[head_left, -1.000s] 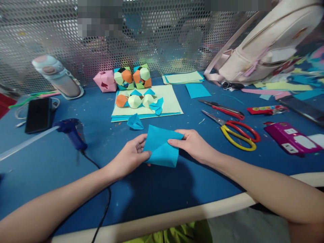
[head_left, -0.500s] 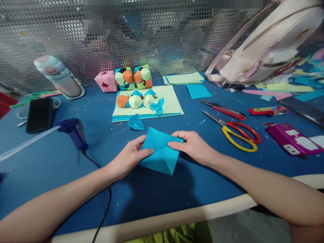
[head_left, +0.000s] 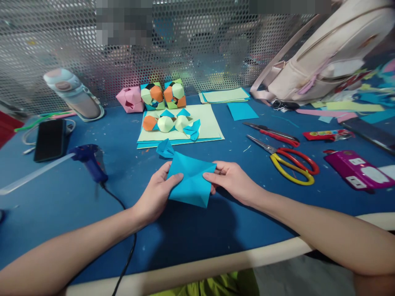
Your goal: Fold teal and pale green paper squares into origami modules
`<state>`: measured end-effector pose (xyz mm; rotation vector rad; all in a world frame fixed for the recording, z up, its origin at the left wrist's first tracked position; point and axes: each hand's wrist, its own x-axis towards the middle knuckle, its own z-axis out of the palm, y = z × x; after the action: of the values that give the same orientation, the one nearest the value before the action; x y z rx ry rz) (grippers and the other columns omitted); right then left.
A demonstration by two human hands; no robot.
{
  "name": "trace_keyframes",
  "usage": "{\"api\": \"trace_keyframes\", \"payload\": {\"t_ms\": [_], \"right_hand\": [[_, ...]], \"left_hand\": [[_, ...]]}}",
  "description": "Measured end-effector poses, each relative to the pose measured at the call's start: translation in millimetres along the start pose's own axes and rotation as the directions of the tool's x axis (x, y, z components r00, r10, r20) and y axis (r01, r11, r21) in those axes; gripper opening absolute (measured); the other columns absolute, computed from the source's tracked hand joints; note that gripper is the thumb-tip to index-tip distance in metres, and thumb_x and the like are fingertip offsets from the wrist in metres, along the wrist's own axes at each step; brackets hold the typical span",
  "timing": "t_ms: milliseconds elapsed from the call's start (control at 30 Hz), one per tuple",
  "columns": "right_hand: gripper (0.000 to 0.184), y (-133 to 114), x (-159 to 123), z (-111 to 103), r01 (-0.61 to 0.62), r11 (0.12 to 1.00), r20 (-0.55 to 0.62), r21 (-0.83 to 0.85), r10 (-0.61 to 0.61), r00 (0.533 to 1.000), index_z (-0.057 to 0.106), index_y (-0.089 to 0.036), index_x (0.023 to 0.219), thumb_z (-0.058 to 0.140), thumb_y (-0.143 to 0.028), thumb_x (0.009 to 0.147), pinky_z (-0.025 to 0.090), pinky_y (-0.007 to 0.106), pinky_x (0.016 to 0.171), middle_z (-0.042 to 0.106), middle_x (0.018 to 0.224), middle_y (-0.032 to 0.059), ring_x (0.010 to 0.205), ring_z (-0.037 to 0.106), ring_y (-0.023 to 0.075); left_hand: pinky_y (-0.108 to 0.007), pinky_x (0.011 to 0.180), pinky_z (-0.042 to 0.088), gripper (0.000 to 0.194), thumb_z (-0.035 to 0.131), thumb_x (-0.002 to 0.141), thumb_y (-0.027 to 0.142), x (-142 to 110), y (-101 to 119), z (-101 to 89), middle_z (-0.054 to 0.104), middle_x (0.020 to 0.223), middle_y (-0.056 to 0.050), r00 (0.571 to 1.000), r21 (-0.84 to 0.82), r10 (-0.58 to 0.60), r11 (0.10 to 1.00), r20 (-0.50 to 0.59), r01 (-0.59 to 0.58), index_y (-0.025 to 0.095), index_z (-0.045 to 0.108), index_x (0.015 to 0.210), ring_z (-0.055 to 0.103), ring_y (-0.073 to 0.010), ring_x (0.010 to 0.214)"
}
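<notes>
A creased square of blue paper (head_left: 191, 187) is held above the table between both hands. My left hand (head_left: 157, 191) pinches its left edge, thumb on top and fingers behind. On the right edge my right hand (head_left: 231, 179) grips the same way, its thumb lying on the paper. Just beyond the sheet's far corner lies a small folded blue paper piece (head_left: 166, 149). Behind that, a pale green and blue paper stack (head_left: 207, 123) carries several folded pieces in orange, pale green and blue.
Finished paper balls (head_left: 154, 96) stand against the perforated metal screen (head_left: 197, 53). To the left are a glue gun (head_left: 91, 162), a phone (head_left: 50, 140) and a bottle (head_left: 72, 94). Scissors (head_left: 291, 164), a utility knife (head_left: 273, 133), a purple box (head_left: 358, 168) and a backpack (head_left: 321, 61) are at right.
Both hands have shifted the blue paper slightly left. The sheet flexed and turned in my hands, and my left thumb moved further up onto it. Other things stay put.
</notes>
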<state>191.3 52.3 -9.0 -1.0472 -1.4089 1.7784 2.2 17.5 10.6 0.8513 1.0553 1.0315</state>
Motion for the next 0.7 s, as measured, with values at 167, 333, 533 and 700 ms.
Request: {"api": "trace_keyframes", "payload": {"t_ms": [167,333,533,700], "right_hand": [[0.03,-0.7,-2.6,1.3,0.01,0.999,-0.025,-0.041,-0.011,1.0,0.053,-0.016,0.072,0.069,-0.041,0.072,0.043,0.023,0.051,0.057,0.055,-0.0041,0.05,0.056,0.0107],[0.027,3.6,-0.5,-0.7,0.062,0.998,-0.06,-0.014,-0.063,0.996,0.055,-0.017,0.071,0.067,-0.041,0.074,0.043,0.022,0.052,0.056,0.056,-0.0041,0.051,0.055,0.0096],[0.028,3.8,-0.3,0.2,0.089,0.996,-0.075,-0.012,-0.09,0.993,0.054,-0.018,0.069,0.066,-0.042,0.075,0.042,0.022,0.051,0.055,0.056,-0.0043,0.052,0.053,0.0091],[0.028,2.3,-2.1,1.3,0.099,0.994,-0.082,-0.039,-0.102,0.991,0.054,-0.018,0.068,0.065,-0.042,0.076,0.041,0.022,0.052,0.054,0.056,-0.0044,0.053,0.052,0.0091]], "left_hand": [[-0.032,0.074,0.052,0.036,0.065,0.077,0.024,-2.9,-0.3,2.5,0.07,0.098,-0.003,0.999,-0.015,-0.024,1.0,0.024,0.025,0.02,0.055,0.111,0.066,-0.0204,0.083],[-0.03,0.074,0.051,0.039,0.067,0.075,0.024,-2.8,-3.0,1.3,0.07,0.101,-0.005,0.999,-0.01,-0.03,0.999,0.026,0.03,0.019,0.057,0.113,0.065,-0.0216,0.086],[-0.031,0.075,0.051,0.04,0.066,0.077,0.029,-2.0,-4.0,2.1,0.07,0.103,-0.006,1.0,-0.031,-0.024,0.999,0.013,0.025,0.019,0.059,0.115,0.065,-0.0223,0.087],[-0.031,0.074,0.051,0.04,0.066,0.076,0.027,-2.2,-3.8,2.7,0.07,0.101,-0.006,0.999,-0.024,-0.04,0.999,0.004,0.04,0.019,0.06,0.114,0.065,-0.0219,0.084]]}}
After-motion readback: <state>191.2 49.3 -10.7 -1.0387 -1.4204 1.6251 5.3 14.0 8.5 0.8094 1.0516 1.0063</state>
